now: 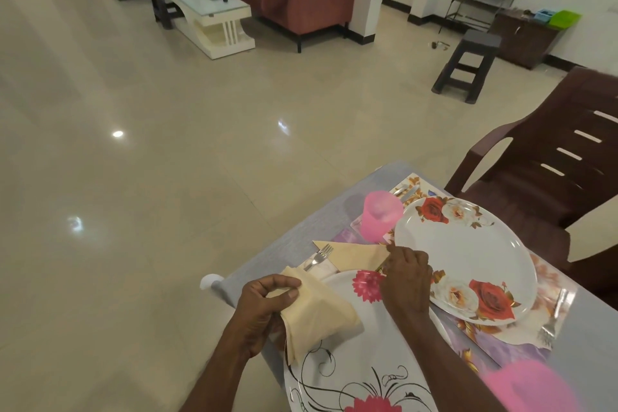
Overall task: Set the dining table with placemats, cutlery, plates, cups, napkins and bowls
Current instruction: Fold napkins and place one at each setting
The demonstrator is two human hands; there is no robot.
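Observation:
My left hand [264, 308] grips a bundle of folded cream napkins [317, 314] above the near plate [361, 375], which has pink flowers. My right hand [406, 273] pinches the corner of a cream napkin [354, 254] lying flat on the table between the two plates. A fork [319, 256] lies on that napkin's left part. The far plate [465, 257] with red roses sits on a floral placemat [521, 341]. A pink cup [381, 216] stands beside it. Another fork [553, 318] lies right of the far plate, and cutlery [406, 192] shows behind the cup.
A brown plastic chair [548, 170] stands at the table's far right. A blurred pink cup [531, 388] is at the bottom right. The table's grey edge [301, 227] runs diagonally, with open floor to the left. A sofa, coffee table and stool lie farther off.

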